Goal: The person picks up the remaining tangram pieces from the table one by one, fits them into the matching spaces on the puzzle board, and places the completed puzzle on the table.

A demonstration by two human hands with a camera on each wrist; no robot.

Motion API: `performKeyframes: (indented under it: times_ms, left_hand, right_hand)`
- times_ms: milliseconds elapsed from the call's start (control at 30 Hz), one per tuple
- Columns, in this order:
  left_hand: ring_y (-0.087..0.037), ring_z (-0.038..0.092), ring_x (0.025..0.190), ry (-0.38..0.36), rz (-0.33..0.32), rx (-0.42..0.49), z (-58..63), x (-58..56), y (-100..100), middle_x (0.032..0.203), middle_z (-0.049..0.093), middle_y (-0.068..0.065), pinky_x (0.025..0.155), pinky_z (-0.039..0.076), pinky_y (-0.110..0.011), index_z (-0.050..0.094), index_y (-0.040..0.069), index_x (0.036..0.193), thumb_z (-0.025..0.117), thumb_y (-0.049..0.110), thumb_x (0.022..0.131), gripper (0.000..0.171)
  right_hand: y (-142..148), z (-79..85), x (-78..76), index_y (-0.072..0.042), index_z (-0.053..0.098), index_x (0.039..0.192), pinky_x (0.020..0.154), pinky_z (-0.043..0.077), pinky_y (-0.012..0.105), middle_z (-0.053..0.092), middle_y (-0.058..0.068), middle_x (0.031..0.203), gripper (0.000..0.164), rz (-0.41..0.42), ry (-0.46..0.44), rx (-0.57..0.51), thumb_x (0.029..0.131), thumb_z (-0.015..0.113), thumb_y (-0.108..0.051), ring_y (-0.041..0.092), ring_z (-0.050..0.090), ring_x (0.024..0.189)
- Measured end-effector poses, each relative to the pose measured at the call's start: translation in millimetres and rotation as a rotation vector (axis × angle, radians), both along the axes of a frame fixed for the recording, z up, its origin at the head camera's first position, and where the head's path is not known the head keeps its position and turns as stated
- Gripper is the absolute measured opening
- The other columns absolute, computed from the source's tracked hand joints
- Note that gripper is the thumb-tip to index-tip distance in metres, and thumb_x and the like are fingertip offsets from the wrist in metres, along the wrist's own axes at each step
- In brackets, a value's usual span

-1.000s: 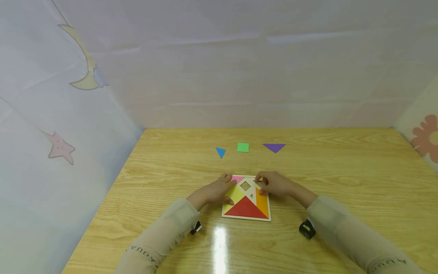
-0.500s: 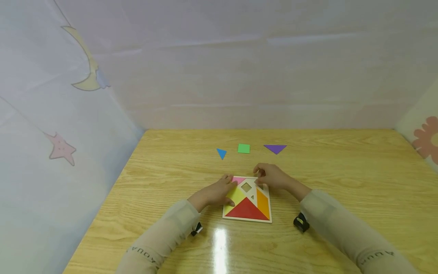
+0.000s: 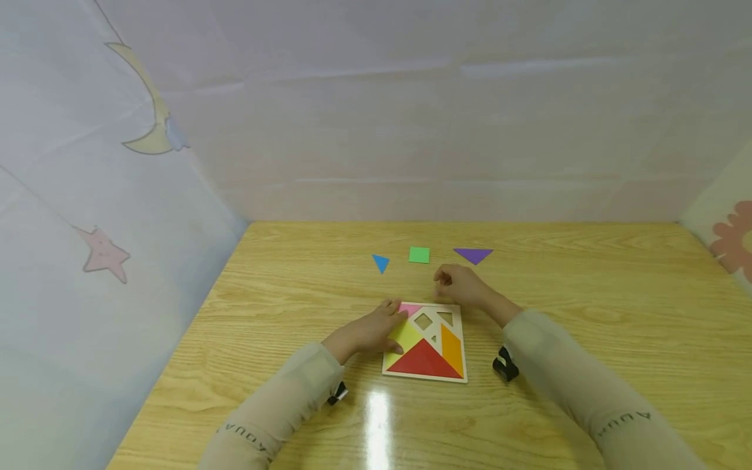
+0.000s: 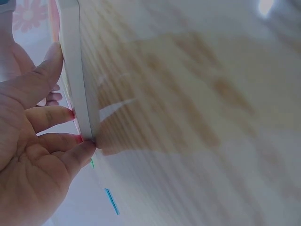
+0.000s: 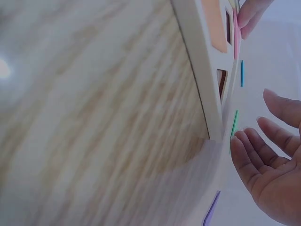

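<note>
A square wooden tangram board [image 3: 424, 377] lies on the table with red, yellow, orange and pink pieces in it and three bare openings in its upper right part. My left hand [image 3: 369, 329] rests on its left side, fingertips pressing the top face and the little finger at the edge in the left wrist view. Beyond the board's far right corner hovers my right hand [image 3: 464, 286], its fingers loosely bent with nothing between them. Behind it, a purple triangle [image 3: 473, 255], a green square [image 3: 420, 255] and a blue triangle [image 3: 380, 262] lie in a row.
The wood-grain table [image 3: 294, 281] meets a pale cloth backdrop [image 3: 376, 130] at its far edge. Another cloth with a moon and star stands along the left. Each wrist carries a black strap [image 3: 506, 365].
My right hand has lifted off the board's upper right corner and moved away from me toward the loose pieces, uncovering the triangular opening there. My left hand stays put.
</note>
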State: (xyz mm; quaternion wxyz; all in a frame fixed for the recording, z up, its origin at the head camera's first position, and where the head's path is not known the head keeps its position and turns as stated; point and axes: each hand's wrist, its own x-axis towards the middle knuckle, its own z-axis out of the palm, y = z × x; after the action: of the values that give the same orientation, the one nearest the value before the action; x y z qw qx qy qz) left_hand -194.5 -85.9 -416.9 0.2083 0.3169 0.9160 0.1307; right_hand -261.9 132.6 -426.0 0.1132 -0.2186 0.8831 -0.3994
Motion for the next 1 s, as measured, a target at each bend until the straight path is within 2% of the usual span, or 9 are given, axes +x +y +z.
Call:
performKeyframes:
  times_ms: [167, 500, 733, 867, 1000]
  left_hand:
    - [-0.034, 0.009, 0.127, 0.002, -0.006, -0.001, 0.2, 0.6, -0.2, 0.14, 0.013, -0.02, 0.101, 0.019, -0.037, 0.029, 0.0, 0.133, 0.061, 0.03, 0.078, 0.07]
    - [-0.033, 0.007, 0.128, 0.001, -0.011, -0.019, -1.2, -0.8, -0.5, 0.14, 0.01, -0.02, 0.101, 0.017, -0.037, 0.027, 0.001, 0.134, 0.06, 0.03, 0.079, 0.07]
    - [-0.033, 0.007, 0.128, 0.003, -0.014, -0.015, -0.9, -1.5, -0.7, 0.14, 0.01, -0.02, 0.101, 0.017, -0.036, 0.028, 0.0, 0.134, 0.06, 0.03, 0.079, 0.07]
    - [-0.033, 0.007, 0.127, -0.001, -0.014, -0.014, 0.7, -0.8, -0.7, 0.14, 0.011, -0.02, 0.101, 0.017, -0.037, 0.028, 0.0, 0.133, 0.06, 0.03, 0.079, 0.07]
    - [-0.034, 0.007, 0.127, -0.009, -0.01, -0.008, 3.1, 0.4, -0.2, 0.14, 0.011, -0.021, 0.101, 0.018, -0.037, 0.028, -0.001, 0.133, 0.06, 0.029, 0.079, 0.07]
  right_hand:
    - [-2.3, 0.9, -4.0, 0.007, 0.052, 0.098, 0.071, 0.043, 0.034, 0.054, 0.01, 0.086, 0.025, -0.002, -0.009, 0.02, 0.078, 0.059, -0.006, 0.022, 0.049, 0.08]
    - [-4.9, -8.1, -13.9, 0.007, 0.051, 0.101, 0.072, 0.042, 0.035, 0.053, 0.012, 0.088, 0.03, -0.008, -0.001, 0.058, 0.077, 0.061, -0.008, 0.023, 0.048, 0.081]
    - [-6.9, -5.9, -17.7, 0.007, 0.049, 0.104, 0.074, 0.04, 0.035, 0.049, 0.014, 0.091, 0.034, -0.004, 0.008, 0.026, 0.079, 0.06, -0.013, 0.024, 0.045, 0.083]
    - [-11.0, -3.3, -20.3, 0.008, 0.047, 0.11, 0.076, 0.039, 0.038, 0.048, 0.017, 0.095, 0.036, -0.015, -0.016, 0.063, 0.08, 0.059, -0.009, 0.026, 0.044, 0.085]
    - [-13.8, -3.8, -23.0, 0.009, 0.047, 0.108, 0.07, 0.038, 0.035, 0.047, 0.014, 0.088, 0.036, -0.016, 0.011, 0.103, 0.079, 0.059, -0.008, 0.024, 0.041, 0.079]
